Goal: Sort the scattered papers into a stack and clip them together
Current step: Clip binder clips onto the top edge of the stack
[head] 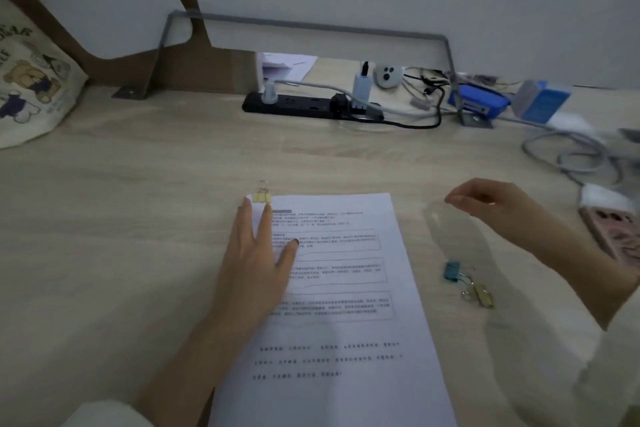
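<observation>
The stack of papers (346,288) is laid on the surface (121,218), and a yellow clip (261,197) is fixed on its top left corner. The left hand (256,253) is pressed flat on the sheets with straight fingers, probably so that nothing is shifted. The right hand (485,199) is held above the surface, fingers loosely curled, nothing gripped. A blue clip (452,270) and a gold clip (483,295) are left unused at the right. The printed lines cannot be read; they are too blurred.
</observation>
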Motion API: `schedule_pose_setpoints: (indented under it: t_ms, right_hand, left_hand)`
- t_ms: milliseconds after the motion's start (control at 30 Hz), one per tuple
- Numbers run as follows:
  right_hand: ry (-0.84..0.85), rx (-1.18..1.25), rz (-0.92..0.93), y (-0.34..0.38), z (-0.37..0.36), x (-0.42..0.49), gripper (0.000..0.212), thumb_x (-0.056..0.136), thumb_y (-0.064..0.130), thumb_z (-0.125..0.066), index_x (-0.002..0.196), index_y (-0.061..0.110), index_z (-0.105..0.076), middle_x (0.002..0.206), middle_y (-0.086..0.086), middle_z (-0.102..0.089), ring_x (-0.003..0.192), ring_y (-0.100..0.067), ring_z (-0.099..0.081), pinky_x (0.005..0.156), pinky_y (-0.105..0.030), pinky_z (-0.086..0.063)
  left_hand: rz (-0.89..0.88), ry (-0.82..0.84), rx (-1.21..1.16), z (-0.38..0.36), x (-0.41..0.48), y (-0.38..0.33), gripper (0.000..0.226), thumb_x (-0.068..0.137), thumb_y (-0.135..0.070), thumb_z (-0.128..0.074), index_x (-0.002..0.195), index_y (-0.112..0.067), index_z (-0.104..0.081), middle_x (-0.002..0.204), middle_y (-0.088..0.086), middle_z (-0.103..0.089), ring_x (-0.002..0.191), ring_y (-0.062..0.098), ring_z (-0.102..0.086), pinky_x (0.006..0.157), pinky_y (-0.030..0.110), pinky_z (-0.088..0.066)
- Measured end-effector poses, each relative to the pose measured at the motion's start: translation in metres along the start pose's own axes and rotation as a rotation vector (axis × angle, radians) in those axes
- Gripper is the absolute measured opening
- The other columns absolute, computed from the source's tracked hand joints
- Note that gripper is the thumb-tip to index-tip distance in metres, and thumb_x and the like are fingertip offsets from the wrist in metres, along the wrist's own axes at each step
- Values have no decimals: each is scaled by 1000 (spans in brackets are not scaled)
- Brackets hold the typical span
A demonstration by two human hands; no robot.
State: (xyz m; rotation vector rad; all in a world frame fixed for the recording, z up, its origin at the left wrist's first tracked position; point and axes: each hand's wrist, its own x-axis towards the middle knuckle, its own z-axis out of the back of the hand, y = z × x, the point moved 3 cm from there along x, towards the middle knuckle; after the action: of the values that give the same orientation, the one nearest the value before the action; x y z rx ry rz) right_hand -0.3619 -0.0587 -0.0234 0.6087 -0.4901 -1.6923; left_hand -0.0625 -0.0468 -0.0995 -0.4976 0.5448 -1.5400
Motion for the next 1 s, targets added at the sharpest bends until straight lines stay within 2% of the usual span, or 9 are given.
schedule_pose_setpoints:
  t_ms: [67, 167, 267, 367, 533, 633, 733, 900, 1000]
  right_hand:
    - [-5, -113, -8, -18, 2, -19, 12, 86, 33, -60, 82, 22, -62, 87, 4, -62, 74, -6, -52, 62, -19, -38]
    - [110, -168, -52, -34, -12, -41, 21, 82, 42, -63, 88, 22, -59, 84, 5, -60, 71, -7, -53, 59, -20, -38]
    - [117, -80, -61, -41, -26, -49, 20, 82, 36, -66, 86, 18, -59, 81, 4, -64, 73, -11, -58, 61, -19, -42]
    - [65, -42, -49, -41, -29, -49, 18, 87, 26, -61, 75, 15, -54, 75, 3, -60, 73, -17, -56, 59, -19, -39]
    - [75, -15, -31, -34, -21, -55, 23, 83, 37, -63, 88, 16, -54, 83, 3, -60, 70, -11, -55, 59, -19, -41]
    - [163, -225, -33, -36, -16, -61, 35, 77, 46, -67, 97, 23, -51, 90, 5, -56, 75, -9, -52, 60, -19, -38]
    - [210, -273, 10, -40, -20, -67, 25, 77, 38, -71, 89, 22, -55, 82, 9, -57, 72, -3, -51, 58, -14, -36]
    - [23, -178, 109, -36, -27, -70, 7, 87, 17, -61, 80, 17, -59, 79, 4, -61, 78, -16, -57, 61, -14, -39]
    - [-104, -103, 126, -25, -28, -75, 9, 92, 20, -53, 86, 21, -59, 78, 7, -61, 75, -11, -57, 61, -15, -39]
  left_hand:
    - [2, 12, 60, -3, 0, -1, 67, 95, -45, -34, 150, -20, -6, 157, -1, 19, 145, 12, 13, 117, 29, -2]
    - [9, 14, 107, -7, 2, -3, 67, 95, -45, -33, 150, -16, -7, 157, 3, 18, 145, 15, 13, 119, 29, 2]
    - [11, 0, 82, -8, 3, -5, 66, 95, -41, -37, 149, -15, -11, 158, 7, 12, 146, 18, 10, 119, 32, 1]
    - [42, -8, -90, -5, 4, -2, 63, 94, -36, -44, 148, -15, -20, 159, 3, 2, 146, 14, 1, 119, 34, -8]
    - [70, -56, -255, 5, -19, -3, 58, 95, -21, -48, 146, -9, -24, 157, 0, -7, 142, 6, -8, 106, 17, -9]
    - [49, -50, -331, 6, -39, 0, 57, 95, -17, -48, 146, -11, -24, 156, -6, -10, 126, -9, -13, 102, 12, -11]
    - [57, -54, -363, 6, -52, 4, 55, 94, -13, -48, 145, -15, -27, 154, -10, -13, 122, -11, -16, 100, 11, -14]
    - [37, -66, -392, 9, -69, 7, 54, 93, -11, -50, 143, -15, -30, 153, -9, -19, 132, -3, -21, 104, 15, -17]
    - [31, -78, -412, 10, -81, 8, 54, 93, -12, -50, 143, -18, -30, 146, -18, -22, 129, -8, -21, 104, 12, -17]
